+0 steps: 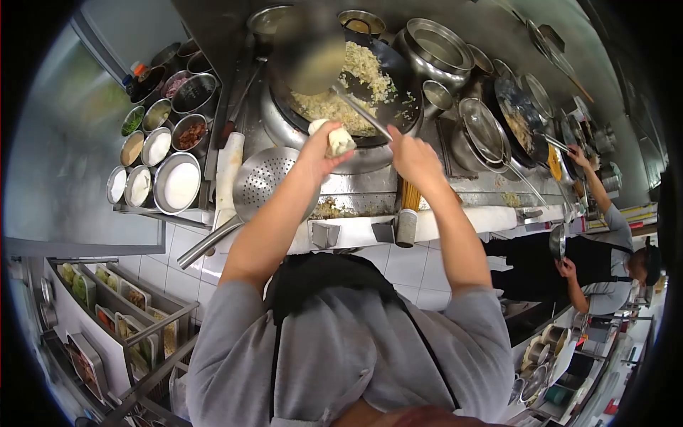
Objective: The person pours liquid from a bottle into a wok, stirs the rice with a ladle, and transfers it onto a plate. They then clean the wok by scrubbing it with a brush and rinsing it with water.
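My left hand (pixel 320 151) is closed round a folded pale cloth (pixel 340 141) at the near rim of a large dark wok (pixel 404 78). Fried rice (pixel 366 67) with green bits lies in the wok. My right hand (pixel 416 160) grips the handle of a ladle (pixel 363 110), which slants up and left over the wok. The ladle's large round bowl is blurred and covers part of the rice. Below and left of my left hand, a perforated metal strainer (pixel 267 181) rests on the counter.
Metal containers of ingredients, one with white powder (pixel 182 186), stand at the left. Pots and a wire skimmer (pixel 481 127) are on the right. Farther right, a co-worker (pixel 605 267) handles another wok (pixel 514 117) and holds a bowl. Food trays (pixel 131 295) sit lower left.
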`<state>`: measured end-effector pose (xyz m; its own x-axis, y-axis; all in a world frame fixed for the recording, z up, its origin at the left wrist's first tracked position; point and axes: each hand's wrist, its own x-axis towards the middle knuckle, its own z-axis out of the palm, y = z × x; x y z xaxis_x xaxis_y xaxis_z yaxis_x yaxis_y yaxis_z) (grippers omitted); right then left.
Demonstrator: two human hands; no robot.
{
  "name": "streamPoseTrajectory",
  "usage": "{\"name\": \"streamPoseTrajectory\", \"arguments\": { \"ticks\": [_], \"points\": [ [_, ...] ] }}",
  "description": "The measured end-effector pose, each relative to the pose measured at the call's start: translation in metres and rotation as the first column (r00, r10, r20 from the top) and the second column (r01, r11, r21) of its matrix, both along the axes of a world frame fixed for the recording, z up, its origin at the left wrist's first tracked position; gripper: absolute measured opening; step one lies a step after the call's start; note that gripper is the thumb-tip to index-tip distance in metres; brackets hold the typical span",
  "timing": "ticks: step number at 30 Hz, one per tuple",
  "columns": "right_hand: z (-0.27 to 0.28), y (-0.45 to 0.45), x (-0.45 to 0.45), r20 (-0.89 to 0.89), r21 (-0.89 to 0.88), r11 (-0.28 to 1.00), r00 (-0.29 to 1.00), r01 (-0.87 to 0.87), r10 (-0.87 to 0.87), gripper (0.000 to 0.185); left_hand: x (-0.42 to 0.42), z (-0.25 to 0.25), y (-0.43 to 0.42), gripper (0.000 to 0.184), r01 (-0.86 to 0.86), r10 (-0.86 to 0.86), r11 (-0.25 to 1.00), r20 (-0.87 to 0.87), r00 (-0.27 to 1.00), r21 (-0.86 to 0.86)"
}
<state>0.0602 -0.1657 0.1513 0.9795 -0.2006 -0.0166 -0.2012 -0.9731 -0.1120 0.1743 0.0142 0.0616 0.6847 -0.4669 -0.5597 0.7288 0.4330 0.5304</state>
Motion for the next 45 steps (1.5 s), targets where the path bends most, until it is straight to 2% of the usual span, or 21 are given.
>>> {"name": "streamPoseTrajectory", "arguments": {
  "ticks": [5,9,10,13,14,17,19,21,22,23,26,29,31,32,33,35,37,38,41,42,45],
  "points": [
    [0.005,-0.048,-0.032,-0.017,-0.196,0.979,0.998,0.056,-0.06,0.041,0.018,-0.026,-0.03,0.019,-0.018,0.018,1.0,-0.06,0.998,0.0],
    [0.026,-0.065,-0.048,0.124,-0.133,0.982,0.985,0.137,-0.121,0.036,-0.067,0.078,-0.015,0.02,-0.13,0.126,0.991,-0.102,0.987,-0.029],
    [0.042,-0.054,-0.062,0.104,-0.052,0.983,0.98,0.173,-0.167,0.039,-0.076,0.079,-0.01,0.016,-0.035,0.019,0.987,-0.103,0.994,-0.158],
    [0.069,-0.021,-0.088,0.088,0.07,0.989,0.987,0.129,-0.134,0.038,-0.039,0.035,-0.021,0.011,-0.064,0.038,0.988,-0.174,0.984,-0.141],
    [0.081,-0.01,-0.096,0.06,0.092,0.989,0.991,0.113,-0.118,0.039,-0.023,0.016,-0.027,0.008,-0.173,0.154,0.981,-0.185,0.971,-0.09],
    [0.105,-0.027,-0.135,0.032,0.171,0.985,0.999,-0.021,0.016,0.037,-0.062,0.05,-0.015,0.008,-0.111,0.108,0.994,-0.111,0.988,-0.019],
    [0.132,-0.036,-0.147,-0.125,0.258,0.965,0.992,0.045,-0.013,0.034,-0.078,0.083,-0.001,0.008,-0.042,0.031,0.996,-0.137,0.99,-0.08],
    [0.124,-0.046,-0.124,-0.173,0.142,0.99,0.985,0.015,0.01,0.034,-0.068,0.084,-0.001,0.008,-0.031,0.011,0.995,-0.208,0.978,-0.091],
    [0.083,-0.067,-0.109,0.026,0.039,0.997,0.997,-0.067,0.066,0.04,-0.055,0.043,-0.006,0.007,-0.023,-0.005,0.98,-0.139,0.99,-0.196],
    [0.056,-0.074,-0.077,-0.034,0.027,0.991,0.991,0.128,-0.127,0.04,-0.062,0.021,-0.011,0.007,-0.079,0.064,0.987,-0.11,0.992,-0.141],
    [0.031,-0.052,-0.036,0.134,-0.003,0.985,0.976,0.174,-0.172,0.039,-0.083,-0.021,-0.015,0.017,-0.192,0.19,0.979,-0.04,0.981,-0.07],
    [0.063,-0.037,-0.068,0.164,0.028,0.991,0.977,0.133,-0.136,0.036,-0.141,0.021,0.023,0.015,-0.068,0.068,0.997,-0.011,0.998,-0.026],
    [0.067,-0.03,-0.082,0.094,0.061,0.991,0.988,0.12,-0.126,0.035,-0.121,0.063,0.014,0.011,-0.191,0.185,0.979,-0.092,0.978,-0.073],
    [0.069,-0.024,-0.091,0.05,0.075,0.99,0.991,0.119,-0.123,0.035,-0.096,0.075,0.013,0.004,-0.106,0.099,0.993,-0.123,0.987,-0.048],
    [0.074,-0.022,-0.093,0.037,0.083,0.99,0.992,0.118,-0.121,0.035,-0.061,0.042,0.006,0.003,-0.032,0.006,0.985,-0.151,0.989,-0.17],
    [0.079,-0.015,-0.104,-0.007,0.083,0.993,0.996,0.087,-0.087,0.035,-0.027,0.009,-0.004,0.003,-0.046,0.038,0.99,-0.065,0.997,-0.133],
    [0.089,-0.03,-0.113,0.05,0.053,0.998,0.999,-0.012,0.01,0.037,-0.061,0.069,-0.003,0.007,-0.131,0.135,0.989,-0.058,0.989,0.062],
    [0.092,-0.04,-0.119,0.061,0.088,0.994,0.997,-0.059,0.054,0.037,-0.06,0.063,0.006,0.007,-0.02,0.012,0.995,-0.078,0.997,-0.095],
    [0.087,-0.046,-0.095,0.027,0.049,0.999,0.999,0.018,-0.019,0.037,-0.046,0.054,0.008,0.006,0.029,-0.052,0.988,-0.149,0.987,-0.153],
    [0.056,-0.058,-0.072,-0.002,-0.01,0.995,0.995,0.096,-0.096,0.037,-0.042,0.03,0.008,0.007,0.047,-0.055,0.987,-0.05,0.997,-0.156],
    [0.013,-0.037,-0.038,0.096,-0.039,0.986,0.982,0.165,-0.161,0.031,-0.073,0.001,-0.003,0.015,-0.235,0.234,0.971,-0.033,0.972,-0.045]
  ]
}}
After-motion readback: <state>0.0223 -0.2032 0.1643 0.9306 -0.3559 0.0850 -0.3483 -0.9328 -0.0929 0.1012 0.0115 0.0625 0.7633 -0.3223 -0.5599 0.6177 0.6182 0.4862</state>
